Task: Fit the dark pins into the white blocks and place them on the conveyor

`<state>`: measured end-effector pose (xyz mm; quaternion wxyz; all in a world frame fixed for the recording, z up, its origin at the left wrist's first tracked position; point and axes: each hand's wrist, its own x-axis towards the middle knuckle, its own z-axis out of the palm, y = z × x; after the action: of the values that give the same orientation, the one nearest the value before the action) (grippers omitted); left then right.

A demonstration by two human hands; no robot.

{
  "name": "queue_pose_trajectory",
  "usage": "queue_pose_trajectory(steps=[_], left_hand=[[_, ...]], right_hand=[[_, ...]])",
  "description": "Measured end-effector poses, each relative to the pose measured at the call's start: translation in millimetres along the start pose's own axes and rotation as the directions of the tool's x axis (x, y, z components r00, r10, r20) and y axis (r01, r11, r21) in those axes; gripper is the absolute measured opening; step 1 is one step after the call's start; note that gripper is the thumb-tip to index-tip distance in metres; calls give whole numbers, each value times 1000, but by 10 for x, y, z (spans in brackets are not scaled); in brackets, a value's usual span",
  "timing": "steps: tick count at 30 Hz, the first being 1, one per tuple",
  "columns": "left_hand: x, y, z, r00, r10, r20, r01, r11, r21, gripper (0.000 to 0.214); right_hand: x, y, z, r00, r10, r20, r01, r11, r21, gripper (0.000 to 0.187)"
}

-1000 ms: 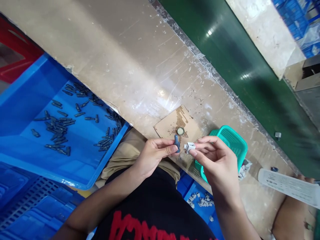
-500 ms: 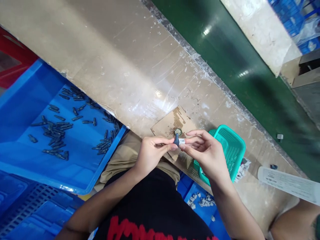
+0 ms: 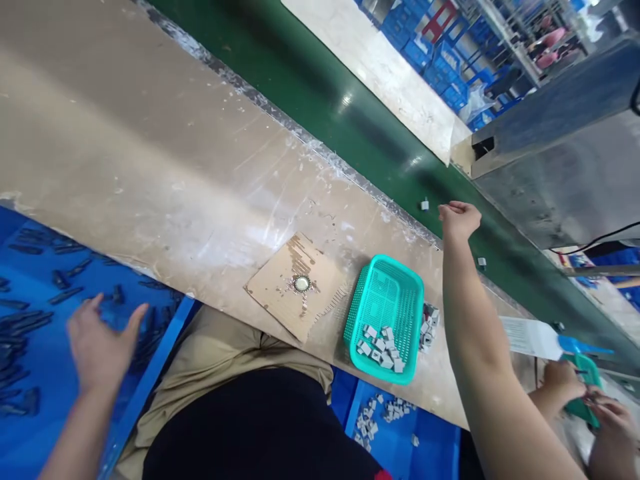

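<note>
My left hand (image 3: pixel 103 343) is low over the blue bin (image 3: pixel 60 440) at the left, thumb and fingers spread, with nothing seen in it. Dark, slim, stepped plastic pieces (image 3: pixel 30 323) lie scattered beneath and around it. Stretched out to the right, my right hand (image 3: pixel 461 219) is above the green belt (image 3: pixel 370 150), its fingers pinched together. Whatever is between those fingertips, if anything, is hidden. Just left of them a small white block (image 3: pixel 425 205) with a short stub lies on the belt. Another small block (image 3: pixel 482 261) is farther along the belt.
A cardboard piece (image 3: pixel 280 293) with a bottle cap (image 3: pixel 301 284) lies on the worktable (image 3: pixel 200 220). A green basket (image 3: pixel 353 320) holds white blocks (image 3: pixel 385 350). More blocks fill a lower blue bin (image 3: pixel 435 433). At right are a white bottle (image 3: pixel 533 338), another person's hands (image 3: pixel 607 410) and a metal housing (image 3: pixel 560 160).
My hands have parted from the white block and dark piece they held together. The left has gone into the bin of dark pieces, the right out over the belt. The view has shifted.
</note>
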<state>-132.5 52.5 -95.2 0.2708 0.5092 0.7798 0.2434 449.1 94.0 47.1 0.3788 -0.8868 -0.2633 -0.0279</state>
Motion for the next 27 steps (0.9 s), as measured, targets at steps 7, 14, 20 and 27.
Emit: queue_pose_trajectory(steps=[7,14,20,27], left_hand=[[82,-414,324,874,87,478,-182,971,156,43],[106,-330,345,899,150,411,-229,961,152,16],[48,-285,272,936,33,350,-97,981,166,9],[30,-280,177,908,-210,363,188,977,95,16]], right_hand=[[-1029,10,-632,864,-232,448,254,967,11,19],[-2096,226,-997,414,-223,882,460,888,8,30],[-2307,487,-906,472,-388,792,598,800,35,25],[-2421,512,-936,512,-470,719,607,790,84,14]])
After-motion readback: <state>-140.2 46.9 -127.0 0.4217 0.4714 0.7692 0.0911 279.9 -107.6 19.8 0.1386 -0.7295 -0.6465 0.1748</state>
